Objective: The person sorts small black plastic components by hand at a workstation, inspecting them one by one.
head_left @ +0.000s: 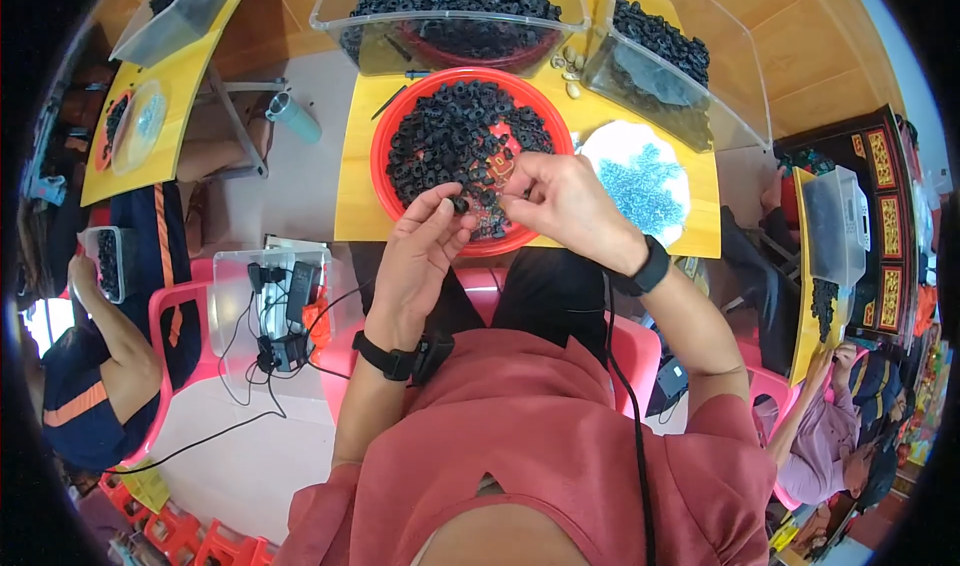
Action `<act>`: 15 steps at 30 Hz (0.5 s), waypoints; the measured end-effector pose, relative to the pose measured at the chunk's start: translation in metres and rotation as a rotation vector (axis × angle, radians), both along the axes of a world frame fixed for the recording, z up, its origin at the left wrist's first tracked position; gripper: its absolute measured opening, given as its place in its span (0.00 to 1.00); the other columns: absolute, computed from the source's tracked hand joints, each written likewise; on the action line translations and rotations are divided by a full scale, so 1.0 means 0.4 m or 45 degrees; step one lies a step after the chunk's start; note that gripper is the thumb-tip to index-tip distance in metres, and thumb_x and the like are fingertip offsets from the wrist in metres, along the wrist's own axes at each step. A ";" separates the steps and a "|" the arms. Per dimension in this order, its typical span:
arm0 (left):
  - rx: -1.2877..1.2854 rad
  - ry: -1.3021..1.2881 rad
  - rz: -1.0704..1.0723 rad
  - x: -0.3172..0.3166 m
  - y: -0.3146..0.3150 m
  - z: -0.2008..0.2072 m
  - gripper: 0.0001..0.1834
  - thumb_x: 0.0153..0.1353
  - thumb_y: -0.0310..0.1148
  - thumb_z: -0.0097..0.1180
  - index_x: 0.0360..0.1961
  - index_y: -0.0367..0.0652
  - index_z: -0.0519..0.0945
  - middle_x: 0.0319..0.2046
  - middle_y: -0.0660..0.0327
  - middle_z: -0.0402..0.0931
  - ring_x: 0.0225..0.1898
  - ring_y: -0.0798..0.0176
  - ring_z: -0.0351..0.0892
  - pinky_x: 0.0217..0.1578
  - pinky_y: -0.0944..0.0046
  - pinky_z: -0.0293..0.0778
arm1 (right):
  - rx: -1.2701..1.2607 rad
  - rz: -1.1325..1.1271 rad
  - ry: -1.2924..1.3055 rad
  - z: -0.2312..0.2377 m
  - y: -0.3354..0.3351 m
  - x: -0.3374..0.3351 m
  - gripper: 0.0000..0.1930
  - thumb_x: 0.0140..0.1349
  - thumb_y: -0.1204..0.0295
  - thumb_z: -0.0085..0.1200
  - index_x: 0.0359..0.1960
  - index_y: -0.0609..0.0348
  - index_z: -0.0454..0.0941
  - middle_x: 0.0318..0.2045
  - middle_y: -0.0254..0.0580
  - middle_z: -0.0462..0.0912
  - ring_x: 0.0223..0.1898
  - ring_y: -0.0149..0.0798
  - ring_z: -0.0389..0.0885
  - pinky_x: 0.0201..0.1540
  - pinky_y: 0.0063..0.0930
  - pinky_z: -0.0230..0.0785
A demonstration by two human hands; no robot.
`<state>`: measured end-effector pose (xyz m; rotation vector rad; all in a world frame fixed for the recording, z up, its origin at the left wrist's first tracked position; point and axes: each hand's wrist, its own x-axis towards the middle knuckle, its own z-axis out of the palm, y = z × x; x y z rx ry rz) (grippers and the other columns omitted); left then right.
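My left hand (424,246) pinches a small black hollow part (460,206) between thumb and fingertips over the near side of a red round basin (384,181). Just to its right, my right hand (575,206) is closed in a pinch above the basin's right edge; whatever its fingertips hold is hidden. Many loose black parts (435,131) like the held one fill the basin, thinning out toward its right and near side. A white plate (603,146) heaped with small shiny bluish pieces (640,191) lies on the right, near my right wrist.
Clear plastic bins (450,46) (655,101) of black parts stand at the back of the yellow table (355,201). A clear box (230,276) with black adapters and cables sits left of my legs. Other people work at tables on both sides; a cable (630,396) hangs along my right side.
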<state>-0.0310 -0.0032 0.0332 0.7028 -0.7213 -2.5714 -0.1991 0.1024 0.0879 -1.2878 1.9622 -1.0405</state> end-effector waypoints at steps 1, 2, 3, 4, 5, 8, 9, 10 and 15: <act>0.000 -0.002 -0.004 -0.001 0.002 -0.003 0.12 0.65 0.28 0.49 0.48 0.39 0.74 0.38 0.61 0.78 0.37 0.69 0.79 0.41 0.72 0.75 | 0.000 -0.004 -0.002 0.020 0.006 0.011 0.04 0.50 0.78 0.58 0.25 0.66 0.76 0.22 0.38 0.79 0.21 0.26 0.76 0.23 0.24 0.67; -0.036 0.011 -0.011 -0.003 0.004 -0.007 0.12 0.64 0.28 0.50 0.48 0.39 0.74 0.39 0.60 0.78 0.37 0.70 0.78 0.41 0.72 0.75 | 0.002 -0.010 -0.106 0.037 0.011 0.023 0.04 0.52 0.78 0.58 0.25 0.66 0.76 0.22 0.35 0.79 0.21 0.21 0.73 0.23 0.19 0.65; -0.072 0.023 -0.018 -0.004 0.006 -0.008 0.12 0.64 0.28 0.51 0.48 0.39 0.74 0.39 0.60 0.78 0.37 0.70 0.78 0.40 0.72 0.75 | 0.003 -0.015 -0.210 0.043 0.014 0.031 0.04 0.53 0.78 0.59 0.25 0.65 0.77 0.22 0.32 0.78 0.22 0.16 0.71 0.22 0.15 0.63; -0.073 0.023 -0.027 -0.007 0.011 -0.007 0.12 0.64 0.28 0.51 0.48 0.39 0.74 0.39 0.60 0.78 0.37 0.70 0.78 0.40 0.72 0.75 | 0.002 -0.023 -0.211 0.041 0.016 0.034 0.04 0.53 0.78 0.59 0.25 0.65 0.77 0.22 0.32 0.78 0.22 0.16 0.71 0.22 0.15 0.63; -0.101 0.012 -0.015 -0.010 0.017 -0.005 0.12 0.63 0.28 0.51 0.48 0.39 0.74 0.38 0.61 0.78 0.37 0.71 0.78 0.40 0.73 0.74 | -0.009 -0.004 -0.211 0.038 0.017 0.038 0.04 0.54 0.78 0.58 0.26 0.66 0.77 0.23 0.32 0.79 0.21 0.17 0.71 0.22 0.14 0.63; -0.130 -0.023 0.007 -0.021 0.034 0.012 0.11 0.63 0.26 0.52 0.46 0.38 0.75 0.37 0.62 0.78 0.35 0.71 0.78 0.38 0.74 0.74 | -0.030 0.016 -0.202 0.029 0.021 0.034 0.03 0.54 0.79 0.57 0.26 0.66 0.77 0.23 0.32 0.79 0.21 0.17 0.72 0.22 0.14 0.63; -0.128 -0.046 0.022 -0.022 0.037 0.017 0.11 0.62 0.26 0.53 0.45 0.37 0.76 0.36 0.63 0.78 0.34 0.72 0.78 0.37 0.75 0.73 | -0.040 0.019 -0.191 0.027 0.022 0.032 0.03 0.54 0.79 0.57 0.26 0.66 0.77 0.24 0.33 0.79 0.21 0.17 0.72 0.22 0.14 0.63; -0.129 -0.050 0.024 -0.020 0.037 0.016 0.11 0.62 0.26 0.53 0.45 0.37 0.76 0.36 0.63 0.78 0.34 0.72 0.78 0.37 0.75 0.73 | -0.041 0.021 -0.194 0.028 0.023 0.033 0.03 0.54 0.79 0.57 0.26 0.66 0.77 0.24 0.33 0.79 0.21 0.17 0.72 0.22 0.14 0.63; -0.202 -0.071 0.028 -0.015 0.041 0.017 0.11 0.62 0.26 0.53 0.45 0.37 0.77 0.35 0.63 0.78 0.34 0.72 0.78 0.37 0.75 0.73 | -0.031 0.012 -0.155 0.033 0.028 0.036 0.03 0.55 0.80 0.58 0.29 0.65 0.77 0.23 0.34 0.80 0.21 0.18 0.72 0.23 0.15 0.64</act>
